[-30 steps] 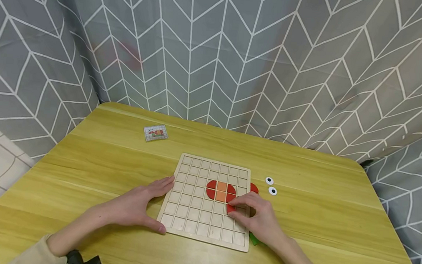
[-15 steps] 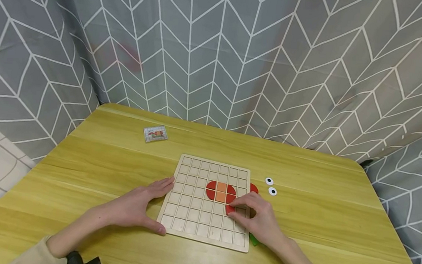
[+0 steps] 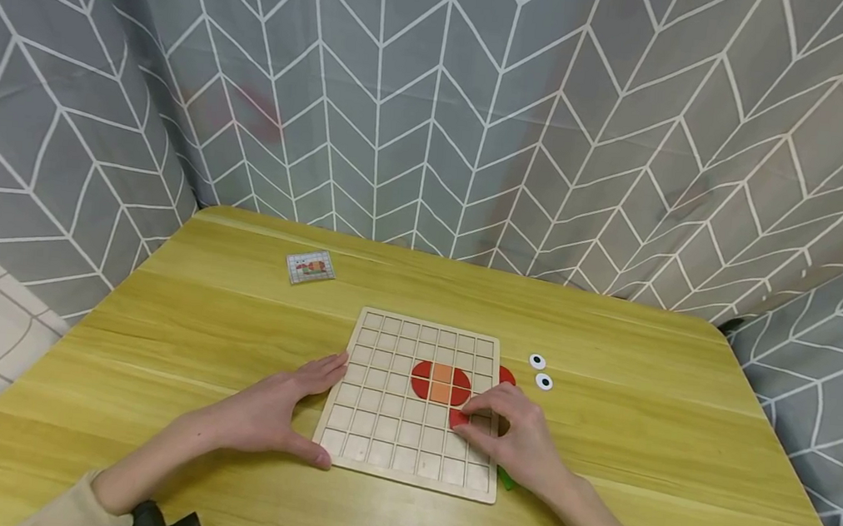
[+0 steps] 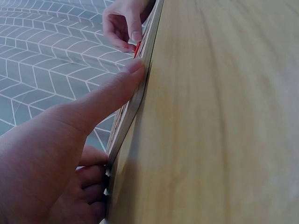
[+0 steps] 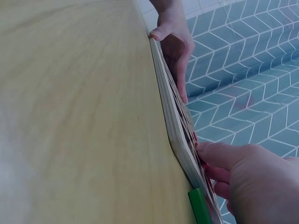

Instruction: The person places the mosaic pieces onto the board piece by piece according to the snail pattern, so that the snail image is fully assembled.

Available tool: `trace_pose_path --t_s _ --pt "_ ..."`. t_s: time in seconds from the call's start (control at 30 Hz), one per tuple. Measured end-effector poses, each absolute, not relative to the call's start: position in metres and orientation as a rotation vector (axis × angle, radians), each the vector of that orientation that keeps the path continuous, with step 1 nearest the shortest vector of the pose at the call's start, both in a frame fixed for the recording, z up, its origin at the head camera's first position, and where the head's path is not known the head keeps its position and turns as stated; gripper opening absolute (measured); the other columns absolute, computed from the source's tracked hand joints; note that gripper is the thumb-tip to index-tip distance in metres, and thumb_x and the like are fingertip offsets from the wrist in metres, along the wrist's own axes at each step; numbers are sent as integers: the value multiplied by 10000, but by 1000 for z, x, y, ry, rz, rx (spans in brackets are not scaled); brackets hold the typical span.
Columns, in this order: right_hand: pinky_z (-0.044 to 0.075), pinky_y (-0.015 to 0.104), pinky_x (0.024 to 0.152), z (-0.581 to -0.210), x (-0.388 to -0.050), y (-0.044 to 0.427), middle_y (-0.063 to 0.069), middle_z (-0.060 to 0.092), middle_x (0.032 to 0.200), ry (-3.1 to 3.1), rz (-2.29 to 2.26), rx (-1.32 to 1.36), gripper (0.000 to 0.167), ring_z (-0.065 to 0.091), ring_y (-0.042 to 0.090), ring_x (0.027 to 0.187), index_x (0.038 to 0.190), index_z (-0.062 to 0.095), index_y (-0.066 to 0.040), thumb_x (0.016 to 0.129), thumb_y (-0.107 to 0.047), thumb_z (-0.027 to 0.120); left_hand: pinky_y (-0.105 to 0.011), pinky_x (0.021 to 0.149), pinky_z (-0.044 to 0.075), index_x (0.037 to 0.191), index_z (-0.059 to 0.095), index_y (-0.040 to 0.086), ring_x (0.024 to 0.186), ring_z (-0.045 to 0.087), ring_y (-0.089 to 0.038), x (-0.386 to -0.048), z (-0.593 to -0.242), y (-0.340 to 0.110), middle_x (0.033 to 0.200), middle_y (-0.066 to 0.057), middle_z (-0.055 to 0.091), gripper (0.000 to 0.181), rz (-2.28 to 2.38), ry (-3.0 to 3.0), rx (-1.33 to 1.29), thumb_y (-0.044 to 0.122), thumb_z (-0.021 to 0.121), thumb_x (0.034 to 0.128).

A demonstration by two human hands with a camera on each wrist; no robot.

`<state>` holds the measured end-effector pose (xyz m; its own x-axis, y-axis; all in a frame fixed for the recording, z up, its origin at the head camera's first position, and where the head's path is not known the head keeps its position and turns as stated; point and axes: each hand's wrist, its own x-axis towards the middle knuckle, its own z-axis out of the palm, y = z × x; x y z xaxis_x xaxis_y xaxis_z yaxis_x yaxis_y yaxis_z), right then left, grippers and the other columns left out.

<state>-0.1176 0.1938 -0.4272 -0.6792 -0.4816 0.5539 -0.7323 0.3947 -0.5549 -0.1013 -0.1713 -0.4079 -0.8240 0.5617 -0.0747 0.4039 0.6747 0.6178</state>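
Observation:
A wooden grid board [image 3: 372,401] lies on the table, with red pieces [image 3: 420,388] and orange pieces [image 3: 440,392] set in its cells. My right hand [image 3: 526,439] pinches a small red piece [image 3: 457,419] between thumb and fingertips, over a cell just below the red and orange group. Along the board's left side, my left hand [image 3: 258,412] rests with fingers and thumb spread against the edge. In the left wrist view, the left thumb of my hand [image 4: 60,140] touches the board's rim [image 4: 133,105]. A green piece [image 5: 199,205] lies beside the board in the right wrist view.
Two white eye pieces [image 3: 544,381] lie right of the board. Another red piece [image 3: 507,375] sits at the board's right edge, partly hidden. A small picture card [image 3: 311,267] lies at the back left of the table [image 3: 237,305]. Patterned curtains hang behind.
The red piece in my right fingertips has shifted very slightly left. My left hand stays in place at the board's edge.

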Motion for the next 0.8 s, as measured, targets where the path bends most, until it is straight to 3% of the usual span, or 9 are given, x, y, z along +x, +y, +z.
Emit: trace_pose_path --t_s 0.47,0.63,0.8 --pt "493 154 781 -428 -116 193 -40 730 902 -2385 1205 1043 233 632 109 881 939 755 -142 750 -71 870 -587 1146 309 1565 323 77 1514 232 -325 -102 -411 -173 1667 -42 208 1181 862 2647 795 748 738 686" --pt "505 206 742 -425 -120 198 -34 731 900 -2377 1201 1062 237 639 129 854 947 756 -132 748 -76 872 -591 1150 300 1562 326 65 1515 227 -330 -102 -410 -173 1665 -51 210 1177 868 2643 793 733 748 690" --pt "492 209 831 -413 -129 221 -27 737 928 -2457 1210 851 231 651 162 868 978 762 -143 778 -71 851 -594 1153 291 1562 323 63 1516 222 -334 -101 -409 -172 1666 -50 207 1178 872 2637 788 732 748 691"
